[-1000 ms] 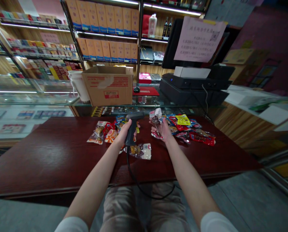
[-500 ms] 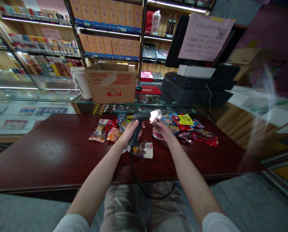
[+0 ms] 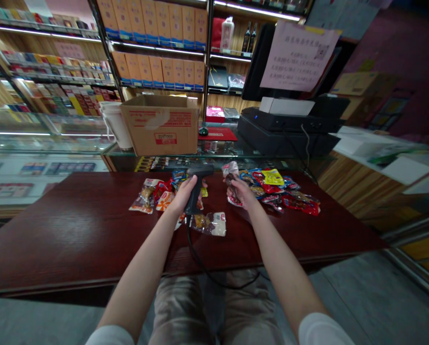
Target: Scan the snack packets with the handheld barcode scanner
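My left hand [image 3: 186, 192] is wrapped round the grip of a dark barcode scanner [image 3: 195, 189], whose head points right and whose cable drops toward my lap. In my right hand [image 3: 241, 192] is a clear-and-white snack packet [image 3: 230, 168], pinched upright just to the right of the scanner. Below the scanner a packet with a white end [image 3: 218, 224] lies flat on the dark red table [image 3: 77, 230]. Several more snack packets [image 3: 144, 196] are heaped beyond my left hand, and another pile with a yellow packet [image 3: 272, 177] on top lies right of my right hand.
Behind the table runs a glass counter with a cardboard box [image 3: 160, 127], a white cup-like container [image 3: 117, 124] and a black cash register [image 3: 286, 132] under a monitor with a paper notice [image 3: 299, 55]. Shelves of orange boxes [image 3: 156, 69] stand at the back.
The scanner in my left hand has moved left, away from the packet in my right hand. The bright light on that packet has gone. The whole view has shifted slightly.
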Demonstrator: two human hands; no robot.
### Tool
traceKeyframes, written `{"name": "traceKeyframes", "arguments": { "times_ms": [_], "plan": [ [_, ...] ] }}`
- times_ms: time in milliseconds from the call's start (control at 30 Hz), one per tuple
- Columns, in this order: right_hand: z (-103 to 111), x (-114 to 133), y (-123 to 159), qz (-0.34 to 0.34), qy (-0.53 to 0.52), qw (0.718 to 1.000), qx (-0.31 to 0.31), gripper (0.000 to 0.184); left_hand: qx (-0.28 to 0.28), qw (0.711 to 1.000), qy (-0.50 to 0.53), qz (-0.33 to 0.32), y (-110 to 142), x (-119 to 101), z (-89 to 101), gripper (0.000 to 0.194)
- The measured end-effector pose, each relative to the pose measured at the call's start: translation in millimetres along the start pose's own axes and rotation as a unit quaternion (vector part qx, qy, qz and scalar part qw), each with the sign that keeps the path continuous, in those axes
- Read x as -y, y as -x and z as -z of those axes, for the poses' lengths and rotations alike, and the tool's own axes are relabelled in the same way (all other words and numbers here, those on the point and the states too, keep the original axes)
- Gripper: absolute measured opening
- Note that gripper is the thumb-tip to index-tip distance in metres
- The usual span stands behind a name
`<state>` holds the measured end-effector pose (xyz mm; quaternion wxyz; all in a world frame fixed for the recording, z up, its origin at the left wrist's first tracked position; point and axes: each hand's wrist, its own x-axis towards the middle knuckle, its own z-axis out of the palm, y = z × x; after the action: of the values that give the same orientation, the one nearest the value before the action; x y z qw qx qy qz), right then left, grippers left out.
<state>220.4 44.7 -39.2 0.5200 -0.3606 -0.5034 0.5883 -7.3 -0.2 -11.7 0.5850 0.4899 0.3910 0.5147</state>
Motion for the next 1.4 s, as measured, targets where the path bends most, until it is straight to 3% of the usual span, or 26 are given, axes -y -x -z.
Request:
{"name": "traceKeyframes", "arguments": {
  "times_ms": [67, 133, 200, 267, 367, 433, 500, 567, 633, 733, 767, 833, 933, 1067, 1133, 1233, 1333, 1400],
  "plan": [
    [8.8, 4.5, -2.6, 0.056, 0.064, 0.995, -0.061, 0.051, -0.057, 0.998, -0.024, 0.020, -1.6, -5.6, 10.6, 0.060],
    [25.0, 16.0, -5.6, 0.127, 0.162, 0.968, -0.142, 0.051, -0.113, 0.991, -0.045, 0.052, -3.9, -8.6, 21.2, 0.054],
    [47.7, 34.6, -8.6, 0.183, 0.295, 0.909, -0.230, 0.047, -0.174, 0.980, -0.062, 0.071, -7.0, -8.2, 29.3, 0.047],
    [73.3, 56.9, -11.6, 0.191, 0.440, 0.824, -0.301, 0.046, -0.216, 0.971, -0.072, 0.076, -10.6, -4.8, 34.0, 0.041],
    [107.2, 86.1, -16.2, 0.074, 0.585, 0.734, -0.337, 0.052, -0.219, 0.969, -0.078, 0.083, -16.0, 2.4, 36.0, 0.040],
    [123.4, 97.5, -18.8, -0.019, 0.657, 0.689, -0.305, 0.048, -0.205, 0.973, -0.077, 0.074, -19.5, 7.4, 35.8, 0.043],
    [134.6, 101.7, -20.0, -0.101, 0.702, 0.659, -0.252, 0.044, -0.198, 0.976, -0.068, 0.058, -23.2, 12.7, 35.1, 0.047],
    [140.4, 100.5, -18.9, -0.148, 0.717, 0.646, -0.216, 0.045, -0.198, 0.978, -0.053, 0.038, -27.4, 18.8, 33.7, 0.049],
    [138.8, 95.6, -14.9, -0.133, 0.726, 0.639, -0.217, 0.049, -0.206, 0.977, -0.044, 0.015, -32.5, 25.3, 31.1, 0.052],
    [116.1, 83.5, -3.6, 0.005, 0.738, 0.630, -0.241, 0.051, -0.215, 0.976, -0.042, -0.011, -42.5, 33.2, 24.6, 0.054],
    [102.9, 78.1, 1.1, 0.061, 0.733, 0.637, -0.230, 0.050, -0.215, 0.976, -0.041, -0.014, -46.4, 34.7, 21.7, 0.054],
    [70.6, 65.1, 10.9, 0.120, 0.713, 0.676, -0.146, 0.041, -0.213, 0.976, -0.034, -0.017, -54.2, 35.5, 15.6, 0.052],
    [21.3, 41.1, 23.8, 0.082, 0.660, 0.747, -0.005, 0.026, -0.211, 0.977, -0.019, -0.010, -61.7, 31.4, 8.7, 0.048],
    [-19.6, 10.3, 34.2, -0.041, 0.565, 0.820, 0.082, 0.032, -0.180, 0.984, 0.008, -0.005, -54.5, 21.8, 14.6, 0.050],
    [-30.4, -0.3, 36.2, -0.072, 0.542, 0.830, 0.111, 0.035, -0.159, 0.987, 0.025, -0.006, -44.8, 18.0, 24.2, 0.053],
    [-43.5, -8.6, 34.0, -0.079, 0.559, 0.815, 0.129, 0.037, -0.126, 0.991, 0.041, 0.019, -29.9, 14.7, 38.3, 0.057],
    [-53.8, -11.0, 24.6, -0.077, 0.582, 0.801, 0.115, 0.033, -0.091, 0.995, 0.035, 0.037, -20.9, 12.4, 43.3, 0.058],
    [-55.3, -10.8, 15.5, -0.079, 0.574, 0.809, 0.100, 0.030, -0.075, 0.996, 0.017, 0.035, -19.4, 10.2, 41.1, 0.057]
  ]
}}
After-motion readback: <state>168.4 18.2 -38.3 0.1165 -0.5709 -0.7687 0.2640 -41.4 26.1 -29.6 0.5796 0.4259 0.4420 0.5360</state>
